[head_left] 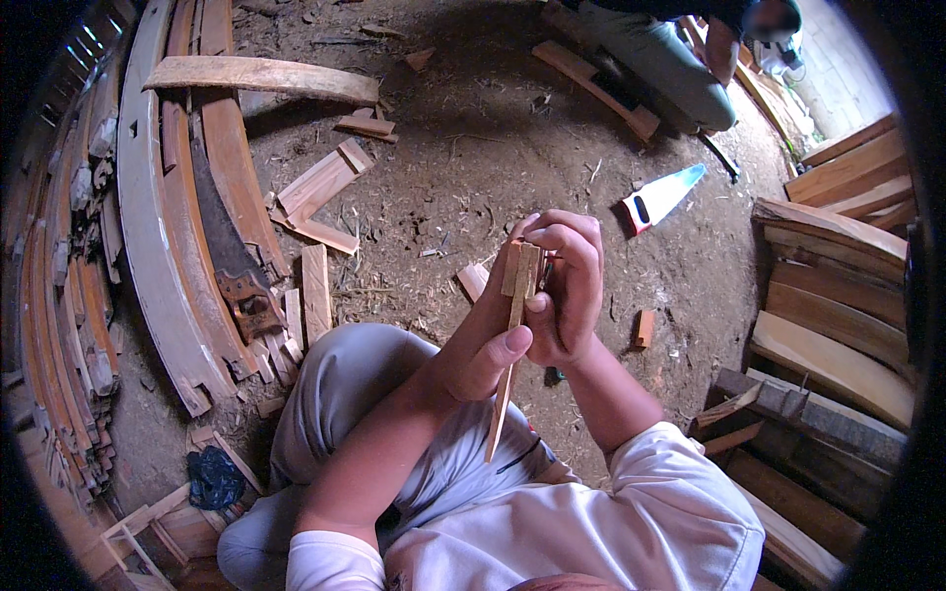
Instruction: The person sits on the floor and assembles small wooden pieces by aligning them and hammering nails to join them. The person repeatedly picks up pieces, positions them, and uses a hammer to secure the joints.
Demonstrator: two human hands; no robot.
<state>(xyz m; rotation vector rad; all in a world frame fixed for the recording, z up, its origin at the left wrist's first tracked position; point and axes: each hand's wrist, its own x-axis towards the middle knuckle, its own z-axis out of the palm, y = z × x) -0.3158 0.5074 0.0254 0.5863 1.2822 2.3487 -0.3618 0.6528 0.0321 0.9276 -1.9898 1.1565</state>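
In front of my bent leg I hold a narrow wooden piece [517, 306], a thin strip with a thicker block at its upper end. The strip slants down toward my lap. My left hand [482, 357] is closed on its left side, the thumb lying across the strip. Round the thicker end curl the fingers of my right hand [575, 279], with the thumb pressed against the wood. A small dark and red bit shows between the right fingers; I cannot tell what it is.
A handsaw [664, 198] with a white blade lies on the dirt floor. An old handsaw [236, 266] rests on long planks [163, 246] at left. Stacked boards [838, 295] stand at right. A wooden offcut [643, 329] lies nearby. Another person [660, 59] crouches at upper right.
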